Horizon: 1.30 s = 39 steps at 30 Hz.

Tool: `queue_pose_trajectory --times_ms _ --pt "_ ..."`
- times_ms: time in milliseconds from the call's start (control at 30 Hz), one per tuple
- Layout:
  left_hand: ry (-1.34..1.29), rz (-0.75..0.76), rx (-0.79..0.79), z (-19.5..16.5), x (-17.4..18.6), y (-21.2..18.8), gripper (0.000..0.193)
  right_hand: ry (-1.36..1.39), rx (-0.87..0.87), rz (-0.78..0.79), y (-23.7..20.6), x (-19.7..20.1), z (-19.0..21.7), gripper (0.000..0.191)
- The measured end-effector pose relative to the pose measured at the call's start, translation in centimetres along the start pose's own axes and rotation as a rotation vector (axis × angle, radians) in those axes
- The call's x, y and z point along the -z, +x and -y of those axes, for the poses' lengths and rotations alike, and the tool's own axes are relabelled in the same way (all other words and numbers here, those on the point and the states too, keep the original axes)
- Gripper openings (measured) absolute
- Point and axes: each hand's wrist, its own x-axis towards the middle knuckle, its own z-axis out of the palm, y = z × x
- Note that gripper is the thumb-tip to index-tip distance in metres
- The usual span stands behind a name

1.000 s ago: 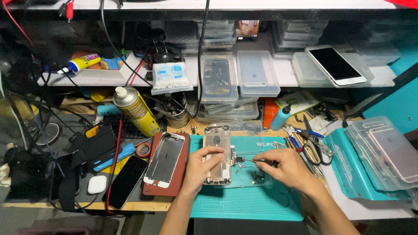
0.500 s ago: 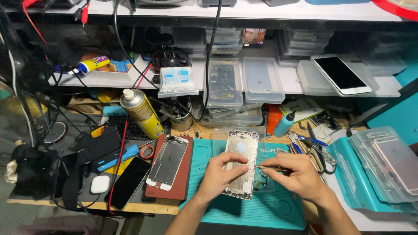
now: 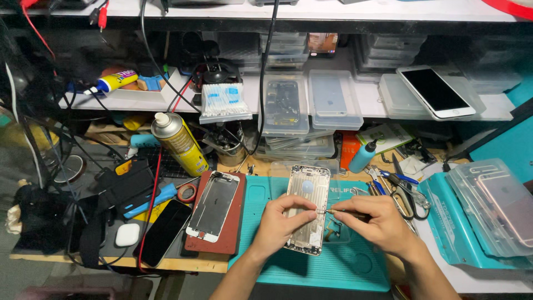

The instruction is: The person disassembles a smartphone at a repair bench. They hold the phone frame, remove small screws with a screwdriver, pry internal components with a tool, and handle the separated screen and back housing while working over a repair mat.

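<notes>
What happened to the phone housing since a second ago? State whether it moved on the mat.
Yes. The phone housing slid right on the teal mat, away from the screen panel.

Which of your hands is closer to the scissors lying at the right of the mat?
Right. The right hand, holding a thin tool at the phone housing, sits just left of the scissors. The left hand is farther left, gripping the housing.

— What's the bench (image 3: 166, 264) carrying?
— A teal mat (image 3: 344, 266) under the fingers (image 3: 302, 214), a red pad (image 3: 233, 233) left of them, scissors (image 3: 405, 200) just right.
— And beyond them?
— A spray can (image 3: 180, 144).
</notes>
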Motion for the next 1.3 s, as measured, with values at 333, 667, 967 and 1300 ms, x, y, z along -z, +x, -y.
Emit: queue_pose_trajectory --times_ms 333,667,967,1300 --pt "-0.029 0.004 -0.022 0.18 -0.05 -0.03 0.013 0.005 0.025 0.013 0.09 -0.14 0.3 0.016" --pt "-0.047 0.0 -0.008 0.25 -0.02 -0.09 0.013 -0.033 0.065 -0.001 0.21 -0.18 0.69 0.015" --pt "0.002 -0.003 -0.033 0.14 -0.07 -0.17 0.013 -0.075 0.078 0.006 0.21 -0.18 0.9 0.014" --pt "-0.022 0.0 -0.012 0.13 -0.17 -0.34 0.013 -0.081 0.094 -0.003 0.1 -0.3 0.6 0.015"
